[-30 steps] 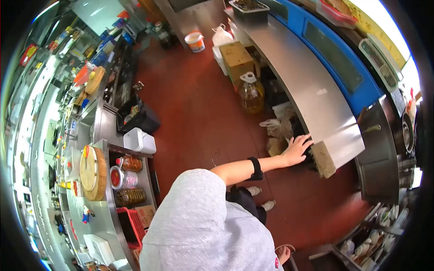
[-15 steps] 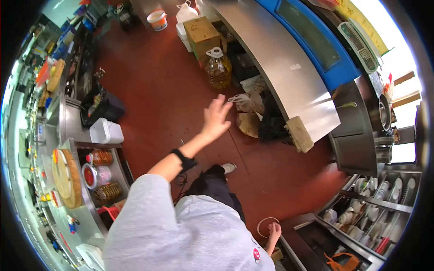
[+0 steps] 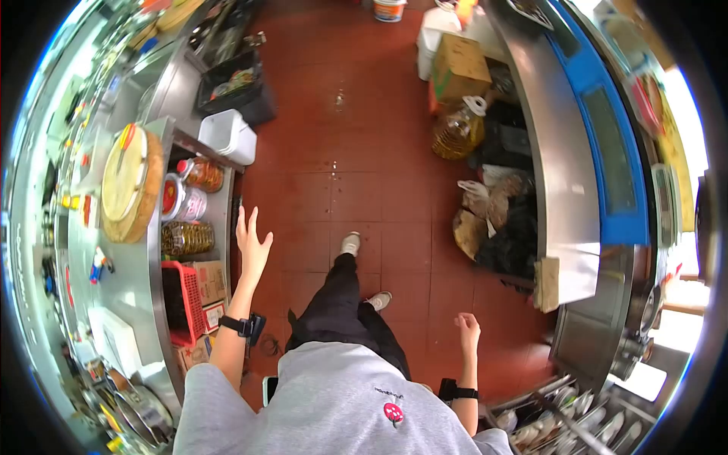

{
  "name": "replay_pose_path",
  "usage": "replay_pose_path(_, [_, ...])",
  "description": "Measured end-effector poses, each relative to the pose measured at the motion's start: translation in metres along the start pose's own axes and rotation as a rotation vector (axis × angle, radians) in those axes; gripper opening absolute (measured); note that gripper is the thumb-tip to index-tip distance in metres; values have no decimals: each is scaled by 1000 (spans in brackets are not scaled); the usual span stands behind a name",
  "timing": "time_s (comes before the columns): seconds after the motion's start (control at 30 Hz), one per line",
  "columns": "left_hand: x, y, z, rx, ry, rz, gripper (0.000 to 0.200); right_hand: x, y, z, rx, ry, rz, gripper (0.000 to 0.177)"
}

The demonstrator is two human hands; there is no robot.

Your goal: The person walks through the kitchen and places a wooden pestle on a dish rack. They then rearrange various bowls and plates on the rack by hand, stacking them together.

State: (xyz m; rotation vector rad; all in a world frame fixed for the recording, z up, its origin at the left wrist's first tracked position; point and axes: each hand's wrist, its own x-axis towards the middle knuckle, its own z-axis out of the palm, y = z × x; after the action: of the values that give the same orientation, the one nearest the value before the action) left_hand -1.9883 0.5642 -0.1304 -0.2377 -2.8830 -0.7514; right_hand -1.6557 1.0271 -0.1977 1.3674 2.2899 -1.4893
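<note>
On the far left, a round chopping board lies on the steel counter. Just beside it, on a lower shelf, stand 2 jars: a red-lid jar and a jar of brown stuff. A red basket sits below them. The left hand is up in the air near the shelf edge, close to the jar of brown stuff but not touching it. Its fingers are spread wide and hold nothing. The right hand hangs over the red floor with its fingers curled in tight. I cannot tell if it holds anything. Farther right, an oil jug and some bags sit by a long steel table.
</note>
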Motion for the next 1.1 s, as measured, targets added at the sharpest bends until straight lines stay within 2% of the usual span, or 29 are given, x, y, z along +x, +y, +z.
replay_pose_path(0.1, [-6,-48,-20,-25,30,-141,73,21,-85,47,-121,-111,-117,18])
replay_pose_path(0.17, [5,-79,-24,-38,65,-206,73,44,-109,81,-154,-156,-205,17])
replay_pose_path(0.23, [16,-111,-31,-47,88,-273,73,67,-132,114,-234,-195,-191,18])
replay_pose_path(0.33, [47,-162,-38,-65,130,-349,70,104,-172,175,-336,-280,-165,21])
replay_pose_path(0.5, [101,-206,-58,-90,137,-469,66,149,-292,267,-359,-452,-353,15])
replay_pose_path(0.6, [152,-222,-51,-133,140,-508,65,181,-349,296,-291,-485,-377,15])
replay_pose_path(0.7, [215,-236,-35,-161,138,-507,63,217,-398,311,-383,-477,-347,14])
replay_pose_path(0.83, [309,-251,-13,-150,182,-529,61,304,-447,339,-440,-477,-356,13])
replay_pose_path(0.9, [356,-256,-11,-133,217,-544,61,349,-486,360,-471,-475,-366,12])
replay_pose_path(0.93, [375,-256,-11,-100,246,-545,60,370,-506,366,-488,-508,-461,13])
replay_pose_path(1.03, [433,-261,-21,-115,269,-541,59,423,-578,403,-382,-541,-420,14])
replay_pose_path(1.1, [465,-269,-26,-110,315,-571,55,442,-633,429,-432,-563,-447,14])
